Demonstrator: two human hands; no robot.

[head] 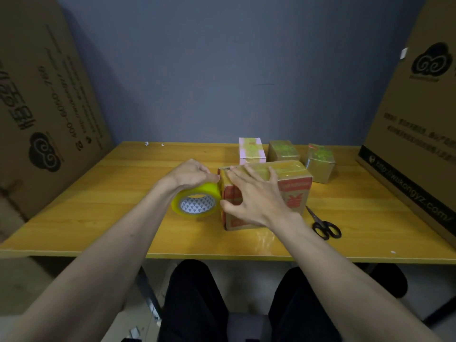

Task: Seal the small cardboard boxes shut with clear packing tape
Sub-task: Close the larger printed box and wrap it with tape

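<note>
Head view shows the box [266, 196] near the middle of the counter [103, 218], toward its front edge. The likely risk is the tape creasing or lifting at the box's left top edge if the tape roll [196, 202] tilts. The left hand [191, 174] is curled over the roll beside the box. The right hand [254, 193] lies spread, fingers pressing the top, thumb on the front. 3 other small boxes [283, 150] stand behind; scissors [323, 224] lie right.

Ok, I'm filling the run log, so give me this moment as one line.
left hand grips tape roll against box | right hand spread on red-printed box | scissors idle on table
</note>
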